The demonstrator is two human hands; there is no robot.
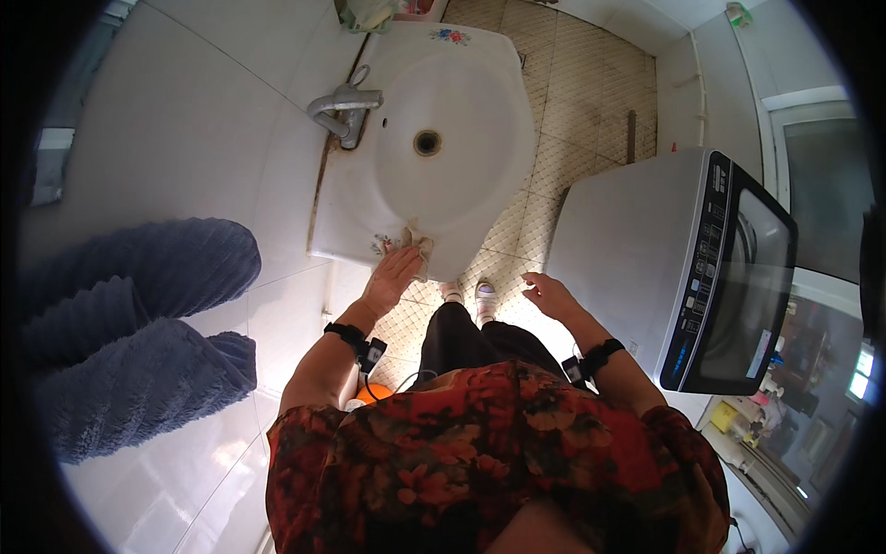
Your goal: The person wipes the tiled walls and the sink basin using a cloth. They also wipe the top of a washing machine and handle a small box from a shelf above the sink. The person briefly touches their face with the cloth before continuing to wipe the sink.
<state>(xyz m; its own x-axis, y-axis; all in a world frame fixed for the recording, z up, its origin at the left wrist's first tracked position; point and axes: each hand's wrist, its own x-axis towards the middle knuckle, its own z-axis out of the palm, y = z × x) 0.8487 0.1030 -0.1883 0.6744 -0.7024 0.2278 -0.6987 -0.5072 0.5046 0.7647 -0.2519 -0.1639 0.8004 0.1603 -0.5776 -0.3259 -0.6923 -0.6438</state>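
My left hand (393, 278) lies on a crumpled beige cloth (423, 262) at the near rim of a white ceramic washbasin (477, 194). The palm is turned down and the fingers press the cloth against the rim, partly covering a printed flower motif (384, 244). A grey faucet (346, 111) stands on the basin's left side, and the drain hole (427, 143) is uncovered in the bowl. Away from the basin, to its lower right, my right hand (550, 294) hangs in the air with loosely bent, parted fingers and nothing visible in them.
A top-loading washing machine (616, 242) stands close on my right. Blue-grey towels (159, 277) hang along the tiled wall at left. Behind the basin is a green basket (367, 17); an orange object (374, 394) sits low by my left arm. Patterned tiles (574, 90) cover the floor.
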